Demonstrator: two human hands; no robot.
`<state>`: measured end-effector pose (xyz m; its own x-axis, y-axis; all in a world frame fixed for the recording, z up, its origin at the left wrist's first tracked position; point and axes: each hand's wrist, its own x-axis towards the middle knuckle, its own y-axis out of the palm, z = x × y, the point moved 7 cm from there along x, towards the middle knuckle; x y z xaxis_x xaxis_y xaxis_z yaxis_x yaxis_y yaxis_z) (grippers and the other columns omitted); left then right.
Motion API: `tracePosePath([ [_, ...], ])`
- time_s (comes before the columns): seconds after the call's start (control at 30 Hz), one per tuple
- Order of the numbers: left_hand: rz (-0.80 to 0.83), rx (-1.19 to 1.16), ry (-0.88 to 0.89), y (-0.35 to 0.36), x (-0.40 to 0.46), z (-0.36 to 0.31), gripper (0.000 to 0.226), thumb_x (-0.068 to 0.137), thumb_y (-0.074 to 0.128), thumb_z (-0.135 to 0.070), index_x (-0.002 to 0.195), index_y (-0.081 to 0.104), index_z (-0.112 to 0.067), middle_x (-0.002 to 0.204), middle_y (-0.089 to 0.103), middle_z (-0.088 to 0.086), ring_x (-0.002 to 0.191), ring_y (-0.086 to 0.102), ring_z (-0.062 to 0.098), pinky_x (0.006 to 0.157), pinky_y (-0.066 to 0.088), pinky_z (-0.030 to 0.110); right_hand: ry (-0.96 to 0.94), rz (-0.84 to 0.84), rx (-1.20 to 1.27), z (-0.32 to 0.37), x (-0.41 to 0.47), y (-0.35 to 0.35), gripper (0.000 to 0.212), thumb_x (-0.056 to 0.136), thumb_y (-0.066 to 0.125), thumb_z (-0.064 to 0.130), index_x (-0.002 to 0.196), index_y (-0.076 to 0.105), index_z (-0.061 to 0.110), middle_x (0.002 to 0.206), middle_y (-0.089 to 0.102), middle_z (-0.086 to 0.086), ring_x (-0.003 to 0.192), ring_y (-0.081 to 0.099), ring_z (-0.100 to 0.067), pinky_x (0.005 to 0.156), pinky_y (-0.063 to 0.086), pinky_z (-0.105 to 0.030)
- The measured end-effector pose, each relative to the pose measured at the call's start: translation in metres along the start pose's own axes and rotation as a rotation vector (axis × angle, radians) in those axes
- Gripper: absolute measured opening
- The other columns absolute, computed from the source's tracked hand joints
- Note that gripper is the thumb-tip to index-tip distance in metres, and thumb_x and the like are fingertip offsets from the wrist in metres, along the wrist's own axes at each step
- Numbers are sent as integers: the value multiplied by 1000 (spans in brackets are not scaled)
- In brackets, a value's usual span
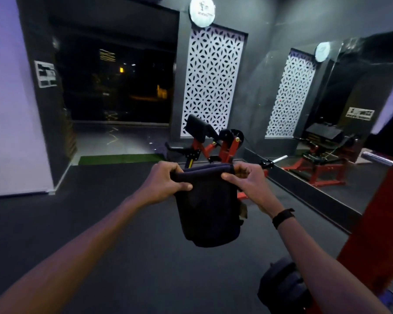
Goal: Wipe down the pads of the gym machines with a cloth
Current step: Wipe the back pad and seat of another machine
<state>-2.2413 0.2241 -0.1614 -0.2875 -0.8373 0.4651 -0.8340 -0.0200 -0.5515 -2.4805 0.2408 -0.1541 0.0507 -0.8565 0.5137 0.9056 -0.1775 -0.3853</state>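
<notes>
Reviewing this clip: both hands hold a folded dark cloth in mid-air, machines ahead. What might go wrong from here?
1. The cloth hangs only from its top edge, pinched by the left hand and right hand; a loosened grip might drop it onto the floor.
2. The bare bar end juts out near the right hand and could snag the cloth or an arm.
3. Dim lighting may hide missed spots on the black pad.

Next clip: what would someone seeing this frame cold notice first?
First, the dark folded cloth at centre frame, held up by its top edge, the left hand and right hand each pinching a corner. Behind it, by the wall, stands a red and black gym machine with a black pad on top. The white patterned lattice panel above it also draws the eye.
</notes>
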Motion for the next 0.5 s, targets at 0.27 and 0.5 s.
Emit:
tracePosePath([
  [0.27, 97, -132, 104, 58, 246, 49, 30, 65, 92, -9, 71, 68, -24, 69, 63, -17, 59, 57, -8, 57, 43, 9, 57, -138, -134, -90, 172, -70, 14, 83, 81, 12, 86, 71, 3, 72, 65, -8, 66, 59, -11, 58, 49, -25],
  [0.5, 298, -208, 197, 196, 382, 72, 31, 69, 89, -8, 74, 69, -30, 77, 73, 0, 69, 64, 9, 65, 56, 32, 177, -264, -225, -208, 223, -158, 22, 82, 83, 22, 83, 69, 4, 71, 61, -4, 68, 52, -12, 64, 42, -36],
])
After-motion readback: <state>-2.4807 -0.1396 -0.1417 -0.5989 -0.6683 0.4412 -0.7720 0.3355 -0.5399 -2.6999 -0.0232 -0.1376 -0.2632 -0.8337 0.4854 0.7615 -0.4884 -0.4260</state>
